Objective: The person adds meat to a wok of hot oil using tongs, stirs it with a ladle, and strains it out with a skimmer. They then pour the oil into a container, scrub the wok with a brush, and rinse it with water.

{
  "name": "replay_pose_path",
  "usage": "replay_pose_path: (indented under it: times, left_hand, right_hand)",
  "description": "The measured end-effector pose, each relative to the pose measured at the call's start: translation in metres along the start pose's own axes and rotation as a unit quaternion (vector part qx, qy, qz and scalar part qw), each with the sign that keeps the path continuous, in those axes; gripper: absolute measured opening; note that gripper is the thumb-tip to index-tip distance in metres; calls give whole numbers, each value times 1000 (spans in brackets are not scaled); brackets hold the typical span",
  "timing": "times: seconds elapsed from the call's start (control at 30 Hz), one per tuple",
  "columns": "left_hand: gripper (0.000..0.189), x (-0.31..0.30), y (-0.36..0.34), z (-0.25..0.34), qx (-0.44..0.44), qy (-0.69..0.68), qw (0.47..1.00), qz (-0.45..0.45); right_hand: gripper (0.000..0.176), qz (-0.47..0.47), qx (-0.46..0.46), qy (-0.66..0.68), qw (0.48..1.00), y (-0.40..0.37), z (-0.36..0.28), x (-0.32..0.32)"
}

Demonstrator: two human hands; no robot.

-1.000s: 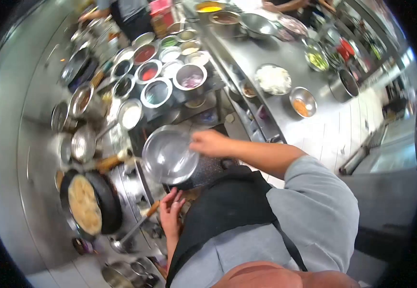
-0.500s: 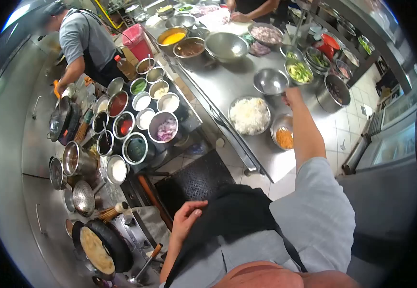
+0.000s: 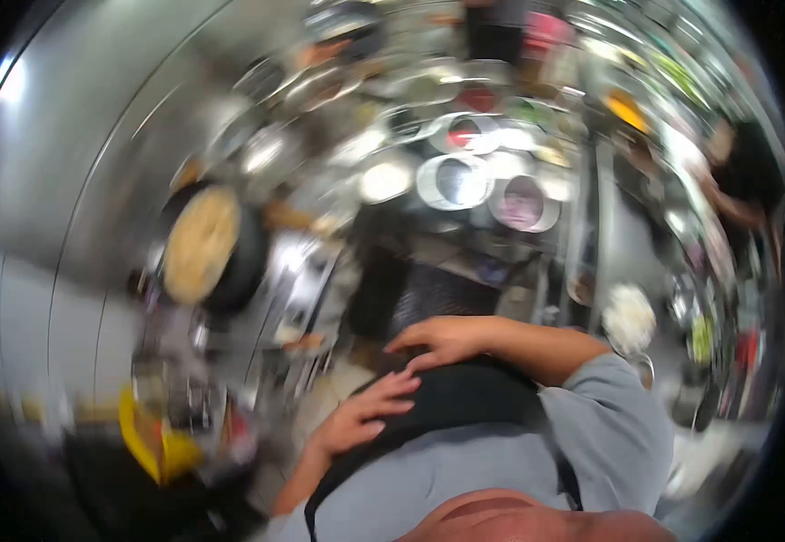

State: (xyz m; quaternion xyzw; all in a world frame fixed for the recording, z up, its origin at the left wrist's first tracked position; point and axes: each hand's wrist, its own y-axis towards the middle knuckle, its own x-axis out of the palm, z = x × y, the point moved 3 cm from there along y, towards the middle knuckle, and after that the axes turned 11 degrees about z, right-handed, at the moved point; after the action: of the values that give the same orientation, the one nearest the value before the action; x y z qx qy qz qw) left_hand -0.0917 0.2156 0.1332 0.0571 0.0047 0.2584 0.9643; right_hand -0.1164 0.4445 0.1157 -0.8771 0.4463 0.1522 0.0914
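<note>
The view is blurred by motion. My left hand point(image 3: 361, 417) rests flat on my black apron point(image 3: 464, 397) with fingers apart, holding nothing. My right hand point(image 3: 442, 341) lies just above it, also on the apron's upper edge, fingers spread and empty. A black pan point(image 3: 207, 244) with a round yellow flatbread sits on the stove to the upper left of both hands.
Several round metal bowls point(image 3: 454, 181) of ingredients stand behind the stove, one with pink slices point(image 3: 523, 204). A bowl of white rice point(image 3: 629, 318) is on the steel counter to the right. Another person point(image 3: 753, 190) stands at far right. A yellow object point(image 3: 153, 443) lies lower left.
My right hand has left the metal bowl on the right counter and come back to my apron. My head has swung left toward the stove, blurring the view.
</note>
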Motion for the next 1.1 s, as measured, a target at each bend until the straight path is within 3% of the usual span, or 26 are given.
replay_pose_path:
  times: [0.07,0.13,0.23,0.27,0.33,0.37,0.43,0.47,0.53,0.63,0.73,0.77,0.83,0.87,0.97,1.0,1.03,1.07,1.1]
  left_hand:
    - [57,-14,-39,12,-20,1,995,102]
    - [61,-27,-86,9,-52,-4,976,210]
    - [63,-37,-146,-13,-82,-50,941,323]
    - [63,-40,-161,-24,-83,-54,941,324]
    - [62,-47,-184,-48,-162,-145,899,381]
    - [57,-60,-186,-57,-137,-134,898,397]
    - [55,-86,-176,-71,-165,-92,915,357]
    - [55,-101,-166,-75,-181,-62,928,321]
    - [54,-120,-149,-82,-210,-2,951,226]
    - [52,-144,-113,-91,-237,72,967,56]
    - [51,-151,-74,-102,-237,123,959,-94]
    - [51,-153,-65,-108,-234,139,952,-138]
    - [50,-159,-46,-124,-229,168,934,-217]
    - [49,-160,-38,-131,-230,184,921,-256]
    - [49,-157,-21,-137,-222,211,898,-315]
    - [47,-144,-10,-120,-121,164,921,-332]
    - [46,-133,-1,-101,-19,117,932,-343]
    - [45,-126,5,-88,83,71,931,-347]
    - [45,-125,8,-86,87,77,932,-344]
  right_hand:
    - [51,-146,39,95,984,32,21,30]
    - [51,-169,116,136,969,55,14,35]
    - [52,-218,170,74,958,97,4,40]
    - [53,-226,264,66,935,110,-3,39]
    - [56,-264,229,-97,932,139,5,35]
    - [56,-225,171,-151,947,152,7,36]
    - [54,-77,68,-216,971,164,20,45]
    - [51,-7,66,-217,974,170,23,53]
    - [44,51,108,-201,972,163,-6,56]
    - [47,109,121,-168,972,136,-14,60]
    - [45,175,149,-171,958,91,25,64]
    - [43,160,193,-175,952,65,24,56]
    - [41,218,309,-199,904,22,76,69]
    - [34,206,418,-202,861,-2,95,79]
    - [26,271,510,-227,784,-85,153,144]
    - [27,305,565,-192,742,-107,155,171]
    - [28,281,604,-139,733,-125,132,187]
    - [31,172,594,-115,778,-141,156,216]
    - [29,234,553,-147,786,-155,170,243]
